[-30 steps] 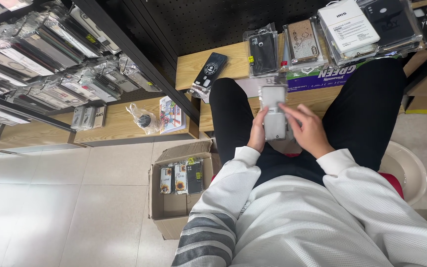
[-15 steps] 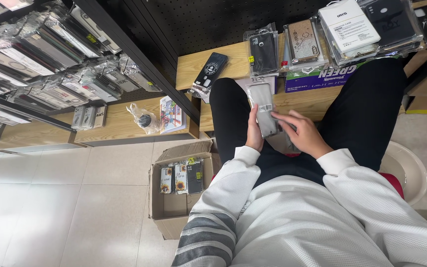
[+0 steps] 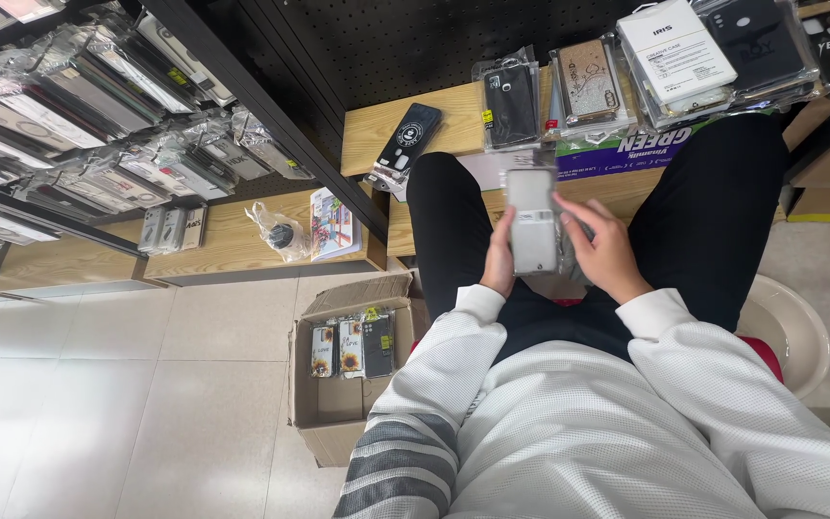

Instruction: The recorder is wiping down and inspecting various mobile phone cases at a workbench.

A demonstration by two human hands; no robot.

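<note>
Shop floor, wooden shelves of packaged cases. Left hand [image 3: 500, 258] and right hand [image 3: 605, 245] both grip a flat grey-white plastic-wrapped phone case [image 3: 531, 221] above lap; likely light, stiff, slippery; best held by edges.

Phone-accessory shop: racks of packaged phone cases [image 3: 98, 125], pegboard wall [image 3: 415, 48], cardboard stock box [image 3: 343, 370] on tiled floor.
</note>
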